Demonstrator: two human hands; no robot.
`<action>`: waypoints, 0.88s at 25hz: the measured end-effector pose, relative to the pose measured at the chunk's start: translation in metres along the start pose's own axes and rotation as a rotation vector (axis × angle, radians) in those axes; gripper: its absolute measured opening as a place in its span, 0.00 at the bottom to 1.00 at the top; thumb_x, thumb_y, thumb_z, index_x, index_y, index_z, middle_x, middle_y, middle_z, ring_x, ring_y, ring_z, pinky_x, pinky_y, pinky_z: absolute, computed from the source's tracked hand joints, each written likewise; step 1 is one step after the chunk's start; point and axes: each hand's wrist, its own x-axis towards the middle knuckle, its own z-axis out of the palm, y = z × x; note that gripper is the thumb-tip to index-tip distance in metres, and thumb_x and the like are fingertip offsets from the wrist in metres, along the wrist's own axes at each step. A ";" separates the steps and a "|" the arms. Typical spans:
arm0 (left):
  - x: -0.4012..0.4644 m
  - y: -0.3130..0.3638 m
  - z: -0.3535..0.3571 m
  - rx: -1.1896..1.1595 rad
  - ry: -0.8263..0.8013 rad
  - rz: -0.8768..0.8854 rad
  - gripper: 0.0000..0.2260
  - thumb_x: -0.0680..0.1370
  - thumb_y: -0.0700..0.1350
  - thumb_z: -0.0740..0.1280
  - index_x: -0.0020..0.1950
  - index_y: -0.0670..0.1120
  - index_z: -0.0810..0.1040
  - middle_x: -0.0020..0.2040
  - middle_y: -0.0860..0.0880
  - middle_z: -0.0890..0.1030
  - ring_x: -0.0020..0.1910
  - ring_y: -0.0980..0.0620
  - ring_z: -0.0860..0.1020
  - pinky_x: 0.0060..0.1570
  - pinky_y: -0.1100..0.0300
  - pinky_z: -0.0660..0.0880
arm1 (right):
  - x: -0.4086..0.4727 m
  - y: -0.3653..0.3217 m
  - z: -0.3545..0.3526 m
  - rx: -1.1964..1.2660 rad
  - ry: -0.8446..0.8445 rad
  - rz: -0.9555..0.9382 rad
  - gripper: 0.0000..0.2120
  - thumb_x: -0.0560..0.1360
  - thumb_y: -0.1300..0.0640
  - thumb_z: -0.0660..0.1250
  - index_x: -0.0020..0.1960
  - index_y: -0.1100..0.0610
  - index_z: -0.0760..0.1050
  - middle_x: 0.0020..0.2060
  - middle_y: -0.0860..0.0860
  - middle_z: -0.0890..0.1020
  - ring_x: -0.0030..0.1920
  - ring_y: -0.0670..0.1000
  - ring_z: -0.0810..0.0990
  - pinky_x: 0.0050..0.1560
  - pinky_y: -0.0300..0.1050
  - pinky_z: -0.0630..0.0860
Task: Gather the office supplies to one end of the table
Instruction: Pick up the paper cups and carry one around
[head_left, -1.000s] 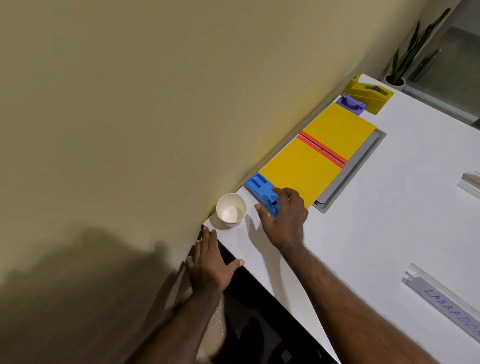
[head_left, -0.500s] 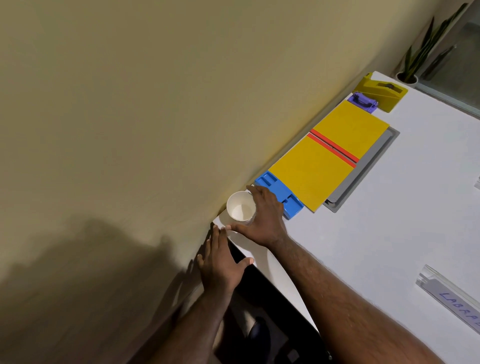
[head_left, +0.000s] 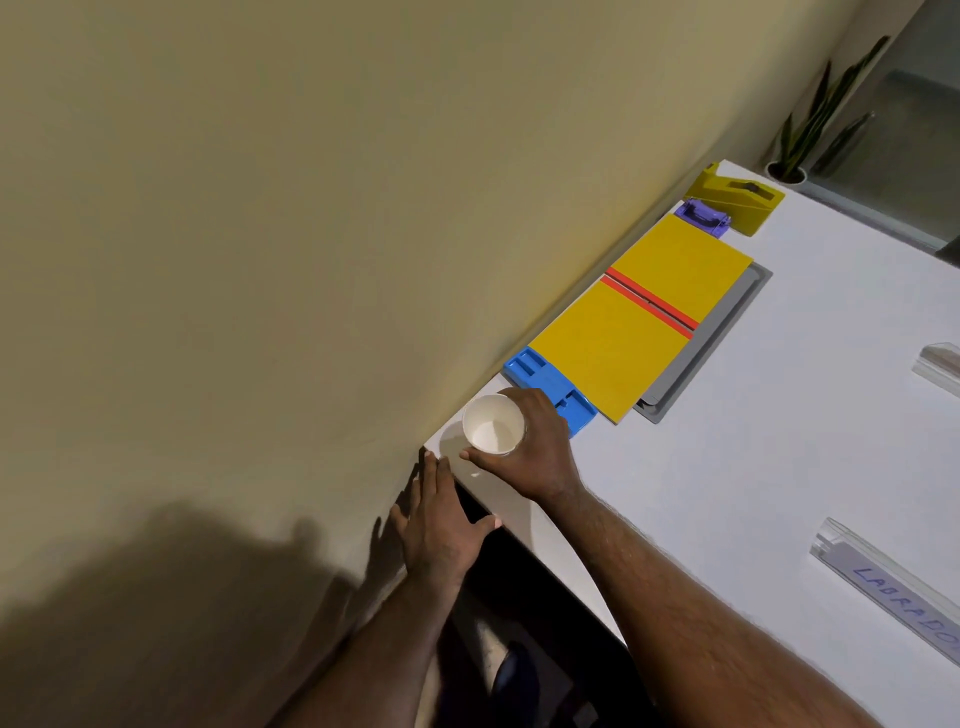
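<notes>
At the wall-side corner of the white surface (head_left: 727, 467), the right hand (head_left: 535, 457) grips a white paper cup (head_left: 492, 423).

Fingers and thumb curl round the cup's side, its open mouth facing up. Just beyond the cup along the wall lies a blue plastic piece (head_left: 545, 382), its near end touching the right hand, and beyond that a yellow board with red stripes (head_left: 639, 317) resting on a grey tray (head_left: 711, 332). Farther along the wall sit a small purple item (head_left: 702, 217) and a yellow tape dispenser (head_left: 737, 197). Nearer than the cup, the left hand (head_left: 441, 530) lies flat with straight fingers at the surface's edge, holding nothing. Well apart from the cup, a clear nameplate (head_left: 893, 587) lies on the surface.
</notes>
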 end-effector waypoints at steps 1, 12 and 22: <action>-0.004 0.000 -0.005 -0.009 0.005 0.017 0.47 0.70 0.65 0.70 0.79 0.50 0.49 0.80 0.52 0.47 0.78 0.52 0.54 0.73 0.41 0.57 | -0.006 -0.004 -0.005 0.009 0.015 0.009 0.39 0.57 0.37 0.79 0.62 0.51 0.72 0.58 0.48 0.77 0.58 0.49 0.74 0.56 0.56 0.74; -0.078 -0.004 -0.085 -0.533 0.156 0.436 0.42 0.59 0.67 0.71 0.70 0.58 0.66 0.67 0.56 0.75 0.64 0.60 0.72 0.61 0.60 0.71 | -0.107 -0.104 -0.068 0.077 0.239 0.060 0.36 0.54 0.35 0.78 0.59 0.42 0.71 0.53 0.38 0.75 0.56 0.43 0.74 0.55 0.47 0.75; -0.202 0.011 -0.137 -0.708 0.013 0.829 0.36 0.64 0.50 0.80 0.68 0.60 0.68 0.61 0.59 0.76 0.58 0.66 0.73 0.55 0.74 0.66 | -0.246 -0.184 -0.146 0.047 0.499 0.146 0.38 0.50 0.32 0.76 0.57 0.43 0.74 0.51 0.37 0.77 0.52 0.37 0.75 0.45 0.27 0.70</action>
